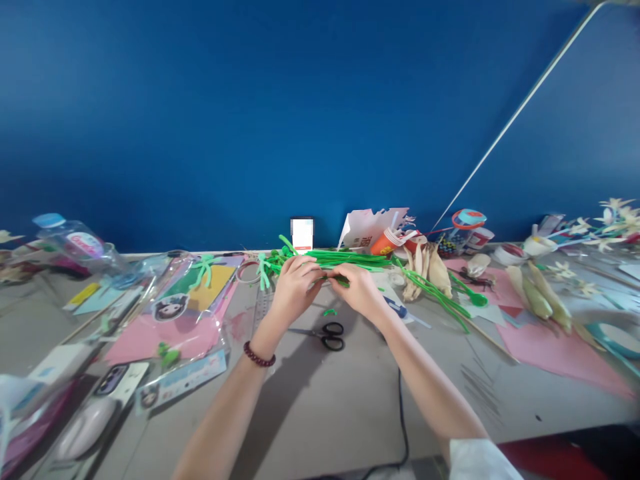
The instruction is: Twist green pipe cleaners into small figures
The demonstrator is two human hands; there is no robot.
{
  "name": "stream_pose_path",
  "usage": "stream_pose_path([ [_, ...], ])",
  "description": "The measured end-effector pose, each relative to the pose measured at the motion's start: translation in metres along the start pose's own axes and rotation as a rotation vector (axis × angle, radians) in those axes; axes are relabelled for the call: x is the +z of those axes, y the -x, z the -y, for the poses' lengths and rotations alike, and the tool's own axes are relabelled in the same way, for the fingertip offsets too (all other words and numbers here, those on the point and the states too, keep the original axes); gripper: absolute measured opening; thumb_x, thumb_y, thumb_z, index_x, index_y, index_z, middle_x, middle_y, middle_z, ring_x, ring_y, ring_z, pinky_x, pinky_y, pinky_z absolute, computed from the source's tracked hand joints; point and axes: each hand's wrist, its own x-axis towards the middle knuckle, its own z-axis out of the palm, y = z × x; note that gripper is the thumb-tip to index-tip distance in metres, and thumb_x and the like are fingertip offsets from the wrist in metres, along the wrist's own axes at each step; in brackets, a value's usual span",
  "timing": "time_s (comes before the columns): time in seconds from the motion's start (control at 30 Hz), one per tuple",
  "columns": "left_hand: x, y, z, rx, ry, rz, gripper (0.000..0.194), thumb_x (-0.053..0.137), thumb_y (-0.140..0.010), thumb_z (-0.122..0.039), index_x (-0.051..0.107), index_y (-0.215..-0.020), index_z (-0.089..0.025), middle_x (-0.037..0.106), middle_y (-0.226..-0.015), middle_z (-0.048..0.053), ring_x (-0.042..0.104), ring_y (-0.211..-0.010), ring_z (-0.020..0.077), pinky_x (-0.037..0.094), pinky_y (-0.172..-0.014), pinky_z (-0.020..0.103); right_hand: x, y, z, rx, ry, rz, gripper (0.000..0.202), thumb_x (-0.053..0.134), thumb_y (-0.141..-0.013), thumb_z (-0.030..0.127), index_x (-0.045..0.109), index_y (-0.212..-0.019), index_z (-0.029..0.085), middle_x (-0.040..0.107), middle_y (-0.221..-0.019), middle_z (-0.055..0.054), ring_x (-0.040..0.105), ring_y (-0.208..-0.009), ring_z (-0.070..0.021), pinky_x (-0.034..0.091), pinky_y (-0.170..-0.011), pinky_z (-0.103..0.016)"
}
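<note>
My left hand [297, 287] and my right hand [356, 288] meet over the middle of the table, fingertips almost touching. Both are closed in a pinch around something small and thin that the fingers mostly hide. Right behind them lies a bundle of long green fuzzy stems [345, 257], like pipe cleaners. A short curved green piece [330, 312] rests on the table below the hands. Closer to me, a pair of scissors with black handles [332, 337] lies with its blades pointing left.
On the left are a plastic bag with coloured sheets [200, 313], a bottle [80, 243] and a computer mouse [86, 427]. An upright phone-like screen [302, 233] stands by the blue wall. Rightward lie dried husks [430, 270], pink paper [560, 353] and a tape roll [613, 337].
</note>
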Motion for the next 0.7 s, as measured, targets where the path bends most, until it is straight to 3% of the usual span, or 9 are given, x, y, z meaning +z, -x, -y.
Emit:
stream_pose_path([
  [0.23,-0.0031,-0.0012,-0.0028,0.004,0.007,0.005,0.012,0.053,-0.086,-0.022,0.065,-0.083,-0.022,0.069,-0.082,0.001,0.057,-0.097,0.0197,0.037,-0.093,0.039,-0.0042,-0.0008,0.0030,0.063,-0.081,0.028,0.010,0.056,-0.079,0.020,0.066,-0.077,0.018,0.067,-0.075,-0.004,0.060,-0.068,-0.0159,0.045,-0.063,-0.025],
  [0.33,-0.0043,-0.0019,-0.0031,-0.026,0.011,0.008,0.012,0.054,-0.086,-0.026,0.063,-0.094,-0.023,0.068,-0.095,0.004,0.054,-0.104,0.0215,0.036,-0.096,0.040,-0.0064,-0.0017,0.0026,0.142,-0.166,0.035,0.012,0.055,-0.080,0.023,0.066,-0.079,0.018,0.069,-0.077,-0.004,0.061,-0.068,-0.0160,0.046,-0.065,-0.026],
  [0.43,-0.0054,-0.0021,-0.0030,-0.135,0.002,-0.107,0.035,0.061,-0.080,-0.039,0.056,-0.110,-0.022,0.059,-0.116,0.010,0.049,-0.113,0.0259,0.034,-0.097,0.042,-0.0072,-0.0026,0.0011,0.228,-0.260,0.009,0.015,0.055,-0.080,0.026,0.066,-0.083,0.018,0.069,-0.079,-0.004,0.062,-0.068,-0.0163,0.049,-0.066,-0.028],
  [0.5,-0.0055,-0.0014,-0.0028,-0.238,0.010,-0.201,0.043,0.064,-0.076,-0.044,0.054,-0.110,-0.020,0.058,-0.114,0.011,0.049,-0.110,0.0267,0.036,-0.094,0.042,-0.0066,-0.0028,0.0003,0.251,-0.299,-0.013,0.016,0.055,-0.080,0.029,0.066,-0.085,0.018,0.069,-0.079,-0.005,0.063,-0.069,-0.0166,0.050,-0.065,-0.029],
  [0.7,-0.0020,0.0010,-0.0024,-0.377,0.035,-0.229,0.018,0.059,-0.081,-0.037,0.059,-0.085,-0.020,0.062,-0.087,0.006,0.054,-0.087,0.0217,0.039,-0.082,0.037,-0.0031,-0.0029,0.0017,0.240,-0.330,-0.063,0.018,0.053,-0.079,0.025,0.065,-0.089,0.017,0.068,-0.084,-0.006,0.064,-0.076,-0.0171,0.051,-0.069,-0.029],
])
